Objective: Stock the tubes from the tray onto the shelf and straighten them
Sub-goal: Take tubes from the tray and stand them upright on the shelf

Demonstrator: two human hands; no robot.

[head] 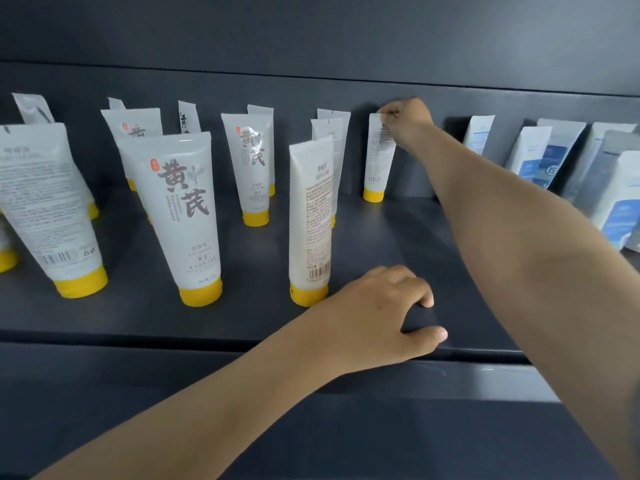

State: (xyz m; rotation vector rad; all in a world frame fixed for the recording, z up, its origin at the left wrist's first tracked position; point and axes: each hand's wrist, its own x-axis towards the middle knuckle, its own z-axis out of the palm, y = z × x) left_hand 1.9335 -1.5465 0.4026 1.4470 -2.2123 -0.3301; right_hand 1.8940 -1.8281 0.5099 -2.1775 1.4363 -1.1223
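Note:
Several white tubes with yellow caps stand cap-down on the dark shelf (398, 237). My right hand (407, 121) reaches to the back and pinches the top edge of one upright tube (377, 161) near the rear wall. My left hand (384, 306) rests on the shelf's front part with fingers loosely curled, holding nothing, just right of a front-row tube (310, 216) that shows its back label. Another front tube (180, 209) faces forward with large printed characters. No tray is in view.
A group of white and blue tubes (540, 157) leans at the right end of the shelf. More yellow-capped tubes (48, 202) tilt at the left. The shelf's front lip (138, 341) runs across below the hands. A bare patch lies between the two groups.

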